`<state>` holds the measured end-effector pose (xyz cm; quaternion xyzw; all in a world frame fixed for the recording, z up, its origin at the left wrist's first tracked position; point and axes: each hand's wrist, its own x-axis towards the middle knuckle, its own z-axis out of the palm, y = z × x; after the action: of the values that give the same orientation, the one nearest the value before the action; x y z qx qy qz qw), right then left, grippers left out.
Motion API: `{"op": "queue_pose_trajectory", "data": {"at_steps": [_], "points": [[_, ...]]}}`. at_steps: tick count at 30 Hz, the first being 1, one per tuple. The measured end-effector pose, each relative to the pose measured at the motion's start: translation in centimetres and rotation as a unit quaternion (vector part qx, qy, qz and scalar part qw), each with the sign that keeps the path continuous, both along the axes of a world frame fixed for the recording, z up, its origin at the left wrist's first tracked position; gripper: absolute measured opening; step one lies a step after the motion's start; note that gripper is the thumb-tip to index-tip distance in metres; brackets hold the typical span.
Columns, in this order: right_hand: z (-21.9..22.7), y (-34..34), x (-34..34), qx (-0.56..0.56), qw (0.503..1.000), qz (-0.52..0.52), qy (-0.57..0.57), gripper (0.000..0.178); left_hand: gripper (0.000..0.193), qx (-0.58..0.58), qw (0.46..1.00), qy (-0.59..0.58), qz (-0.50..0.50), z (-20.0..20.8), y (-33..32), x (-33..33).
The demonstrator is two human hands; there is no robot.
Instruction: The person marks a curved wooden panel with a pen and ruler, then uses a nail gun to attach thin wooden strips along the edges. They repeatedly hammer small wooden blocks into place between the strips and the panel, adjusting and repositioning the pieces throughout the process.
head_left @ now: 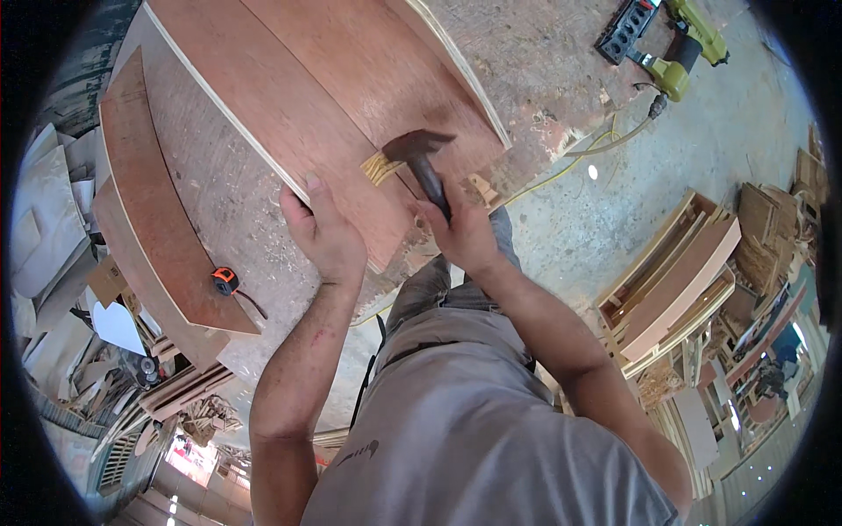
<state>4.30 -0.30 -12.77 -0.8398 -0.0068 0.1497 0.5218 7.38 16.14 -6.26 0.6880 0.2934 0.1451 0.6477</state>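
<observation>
A wide reddish-brown plywood panel [272, 96] with pale layered edges lies on the worktable in front of me. My left hand [331, 241] grips its left edge near the close end, thumb on top, some fingers hidden beneath. In my right hand [469, 235] is a hammer [427, 180], held by its dark handle close to the head. The hammer's dark metal head hovers over or rests on the panel; I cannot tell which. Beside the head, a small yellow ridged piece [380, 167] sits across the seam in the panel. A small wood scrap [484, 189] lies right of the handle.
A curved plywood piece [162, 219] and an orange-black tape measure [225, 280] lie on the worktable [232, 193] at left. A green nail gun [680, 70] with a hose and a black power strip [624, 31] are at far right. Stacked curved wood frames [675, 280] stand on the floor, right.
</observation>
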Motion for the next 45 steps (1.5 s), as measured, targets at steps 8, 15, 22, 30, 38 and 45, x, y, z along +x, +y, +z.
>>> {"op": "queue_pose_trajectory", "data": {"at_steps": [8, 15, 22, 30, 38, 45], "points": [[0.2, -1.0, -0.7, 0.163, 0.969, -0.176, 0.057, 0.036, 0.032, -0.004, 1.000, 0.006, -0.009, -0.1, 0.4, -0.3], [-2.0, 0.3, -1.1, -0.009, 0.999, -0.037, -0.012, 0.044, 0.032, 0.025, 0.999, 0.020, -0.016, -0.5, 0.7, -0.3], [1.9, -1.1, -0.2, 0.074, 0.990, -0.116, -0.005, 0.042, 0.032, 0.006, 1.000, 0.016, -0.007, -0.3, 0.6, -0.5], [1.9, -7.6, 1.5, -0.065, 0.948, -0.308, -0.043, 0.046, 0.031, 0.018, 1.000, -0.020, 0.009, -1.0, 0.4, -0.4], [1.8, -7.6, 9.2, -0.184, 0.907, -0.109, -0.362, 0.040, 0.040, 0.029, 1.000, -0.004, 0.000, -0.6, 0.4, -0.3], [-0.9, 0.6, 8.1, 0.004, 0.945, 0.172, -0.276, 0.017, 0.047, -0.029, 0.999, -0.041, -0.011, -4.4, 8.2, 0.5]]}}
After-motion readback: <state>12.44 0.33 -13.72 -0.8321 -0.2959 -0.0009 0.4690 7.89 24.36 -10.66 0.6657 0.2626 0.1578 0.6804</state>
